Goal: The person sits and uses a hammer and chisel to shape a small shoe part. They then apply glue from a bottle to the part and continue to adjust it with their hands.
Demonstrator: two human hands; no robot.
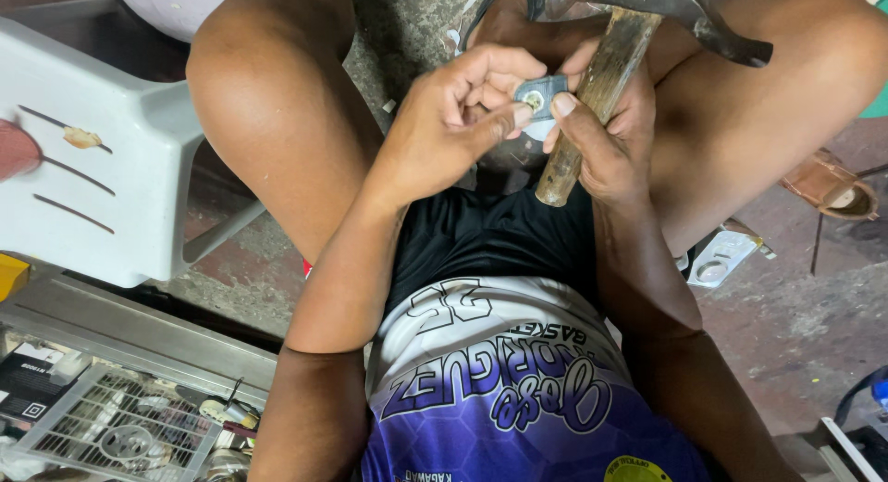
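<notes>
My right hand [606, 135] grips the wooden handle of a claw hammer [601, 84], whose dark metal head points to the upper right. My left hand [458, 112] pinches a small grey metal piece [541, 95] with a round pale centre. The right thumb presses on that piece too. Both hands meet between my bare knees, above the concrete floor.
A white plastic chair [92, 149] stands at the left. A wire grille [120, 431] and small parts lie at the lower left by a metal rail. A clear blister pack [720, 257] and a brown sandal [830, 186] lie on the floor at the right.
</notes>
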